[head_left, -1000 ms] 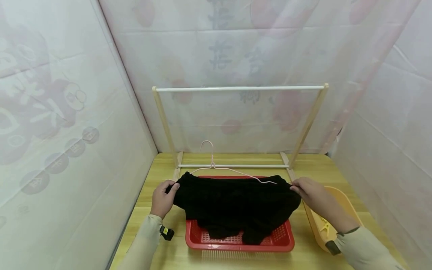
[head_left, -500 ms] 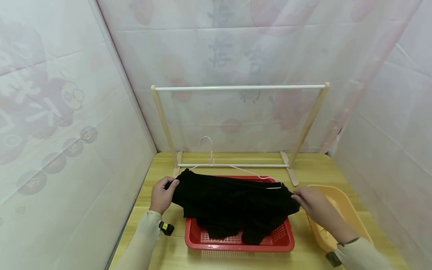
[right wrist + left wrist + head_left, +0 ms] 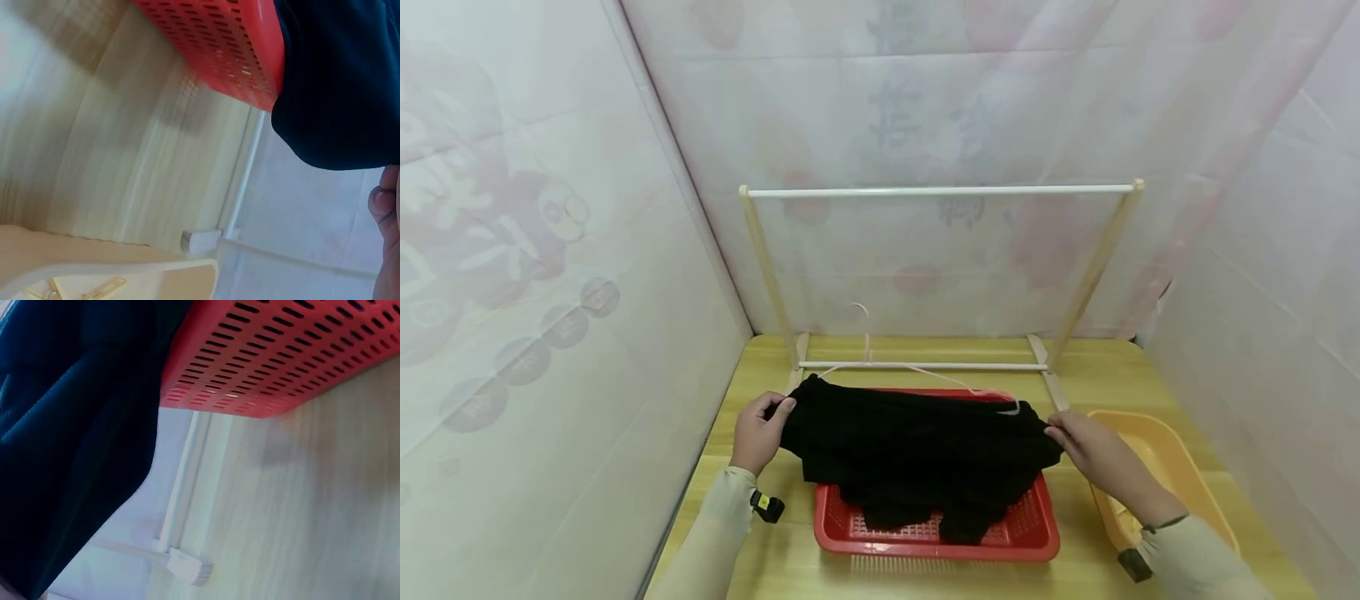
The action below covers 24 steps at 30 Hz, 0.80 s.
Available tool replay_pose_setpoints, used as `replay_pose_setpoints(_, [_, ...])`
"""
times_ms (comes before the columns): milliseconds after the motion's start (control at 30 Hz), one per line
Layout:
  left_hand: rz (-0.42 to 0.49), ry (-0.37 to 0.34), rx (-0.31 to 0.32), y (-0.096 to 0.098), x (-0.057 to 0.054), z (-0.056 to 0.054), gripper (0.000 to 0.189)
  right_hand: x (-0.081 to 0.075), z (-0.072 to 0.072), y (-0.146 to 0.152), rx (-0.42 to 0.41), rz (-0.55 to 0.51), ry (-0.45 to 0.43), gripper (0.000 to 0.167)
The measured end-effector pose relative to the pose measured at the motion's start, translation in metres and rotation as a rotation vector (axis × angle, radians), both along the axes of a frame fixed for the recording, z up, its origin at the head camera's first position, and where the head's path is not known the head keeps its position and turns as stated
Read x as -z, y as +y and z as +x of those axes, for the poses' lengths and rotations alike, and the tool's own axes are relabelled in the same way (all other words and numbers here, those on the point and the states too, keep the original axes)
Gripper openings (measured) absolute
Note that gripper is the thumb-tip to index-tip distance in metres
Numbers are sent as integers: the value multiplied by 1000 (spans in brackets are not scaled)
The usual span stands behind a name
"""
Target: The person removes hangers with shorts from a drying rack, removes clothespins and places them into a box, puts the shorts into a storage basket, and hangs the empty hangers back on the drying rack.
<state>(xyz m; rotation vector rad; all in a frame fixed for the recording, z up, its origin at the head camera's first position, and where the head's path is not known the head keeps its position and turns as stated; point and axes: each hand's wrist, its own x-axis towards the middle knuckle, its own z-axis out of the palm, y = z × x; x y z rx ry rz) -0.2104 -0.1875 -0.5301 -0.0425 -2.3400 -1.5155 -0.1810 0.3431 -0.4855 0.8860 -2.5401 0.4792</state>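
Observation:
A black garment (image 3: 917, 458) is stretched sideways over the red basket (image 3: 936, 550), its lower parts hanging into it. My left hand (image 3: 761, 431) pinches its left top corner between thumb and fingers. On the other side, my right hand (image 3: 1093, 446) pinches the right top corner. A thin pink clothes hanger (image 3: 940, 377) stands along the garment's top edge with its hook upward. The hanger's left end goes out of sight at the fabric; its right end shows at the top edge. Dark cloth (image 3: 75, 425) fills the left of the left wrist view. Fingertips (image 3: 382, 203) touch the cloth in the right wrist view.
Behind the basket stands a rack with a white top rail (image 3: 940, 192) and wooden legs. A yellow bin (image 3: 1187, 467) with yellow clips (image 3: 103, 290) stands at the right of the wooden table (image 3: 775, 575). Printed sheets wall in the table.
My right hand has lowered slightly, and the garment's right top edge has dropped with it. The hanger's right end now shows as a bent corner there. My left hand has barely moved.

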Motion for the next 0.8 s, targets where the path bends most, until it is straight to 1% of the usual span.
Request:
replay_pose_setpoints(67, [1,-6,-29,0,1,1,15,1,-2,2,-18,6,-6,25])
replay_pose_setpoints(133, [-10,10,-54,0,0,1,15,5,-1,-1,-26,4,-25,25])
replay_pose_setpoints(200, [-21,39,-58,2,-1,0,15,10,3,-7,-23,0,-44,23])
replay_pose_setpoints(300, [-4,58,-46,8,-4,-1,17,18,11,-21,-16,-4,-73,19])
replay_pose_setpoints(433, [44,20,-40,15,-4,1,19,26,21,-40,-22,6,-135,9])
replay_pose_setpoints(533, [53,-23,-33,19,-2,5,20,30,30,-51,-35,29,-178,6])
replay_pose_setpoints(667, [28,-49,-10,25,1,9,20,32,37,-58,-57,60,-177,7])
replay_pose_setpoints(767, [6,-46,7,30,2,10,19,34,40,-62,-66,70,-184,7])
replay_pose_setpoints(800, [2,-45,11,31,2,10,19,36,41,-63,-65,71,-199,7])
